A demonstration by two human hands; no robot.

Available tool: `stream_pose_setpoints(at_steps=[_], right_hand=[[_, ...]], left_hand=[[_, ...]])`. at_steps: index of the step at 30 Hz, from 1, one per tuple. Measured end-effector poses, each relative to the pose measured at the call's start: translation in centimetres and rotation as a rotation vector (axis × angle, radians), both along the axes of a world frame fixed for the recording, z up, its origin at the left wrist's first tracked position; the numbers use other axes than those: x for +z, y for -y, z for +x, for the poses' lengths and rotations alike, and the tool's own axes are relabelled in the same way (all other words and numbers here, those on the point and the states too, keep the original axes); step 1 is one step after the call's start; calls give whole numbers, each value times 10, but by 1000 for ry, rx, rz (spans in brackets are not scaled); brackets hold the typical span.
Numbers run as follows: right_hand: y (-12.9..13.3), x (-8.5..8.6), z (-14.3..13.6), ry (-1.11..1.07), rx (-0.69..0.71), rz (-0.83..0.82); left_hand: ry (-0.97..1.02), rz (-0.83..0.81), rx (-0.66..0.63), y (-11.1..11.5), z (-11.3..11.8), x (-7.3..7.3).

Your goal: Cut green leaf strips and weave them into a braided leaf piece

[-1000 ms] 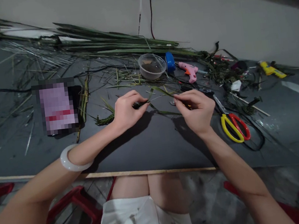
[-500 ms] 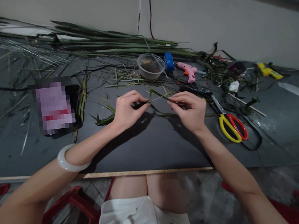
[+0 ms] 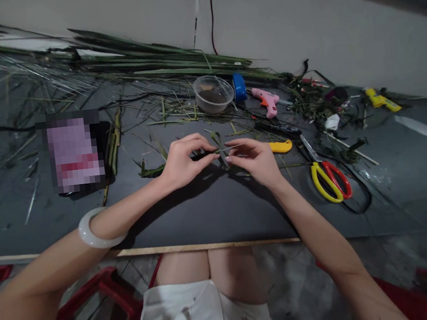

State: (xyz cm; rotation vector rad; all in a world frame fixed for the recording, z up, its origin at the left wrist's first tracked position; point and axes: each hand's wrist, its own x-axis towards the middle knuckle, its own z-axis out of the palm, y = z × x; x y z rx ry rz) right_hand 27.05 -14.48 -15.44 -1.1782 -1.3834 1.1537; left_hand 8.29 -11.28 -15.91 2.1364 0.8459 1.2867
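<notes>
My left hand [image 3: 185, 159] pinches a thin pale stem and a narrow green leaf strip [image 3: 216, 138] between thumb and fingertips. The strip bends up into a small loop just past those fingertips. Close on the right, my right hand [image 3: 255, 159] has its thumb and fingers closed around the strip's lower part, where it crosses the stem. Exactly how it wraps there is too small to tell. Behind my left wrist lies a folded, plaited-looking piece of green leaf [image 3: 151, 170]. A yellow handle [image 3: 281, 147] rests just beyond my right hand.
Scissors [image 3: 326, 178] with red and yellow handles lie at right. Farther back are a clear plastic tub [image 3: 213, 96], a blue lid [image 3: 239, 87], a pink glue gun [image 3: 266, 101] and long green leaves [image 3: 157, 59]. A blurred-out phone-like object [image 3: 73, 152] stands left.
My right hand has moved left, close to my left fingertips. The leaf strip has gone from a wider bend to a small loop. The yellow handle has come into clear sight.
</notes>
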Motion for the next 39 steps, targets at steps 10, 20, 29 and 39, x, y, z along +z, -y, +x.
stream_pose_setpoints(at_steps=[10, 20, 29, 39], right_hand=[[-1, -9, 4, -273, 191, -262], [1, -6, 2, -215, 145, -222], [5, -5, -1, -154, 107, -118], [3, -8, 3, -264, 176, -228]], left_hand=[[-90, 79, -102, 3, 1, -2], [-168, 110, -128, 5, -1, -4], [-155, 117, -145, 5, 0, -3], [-177, 153, -103, 6, 1, -4]])
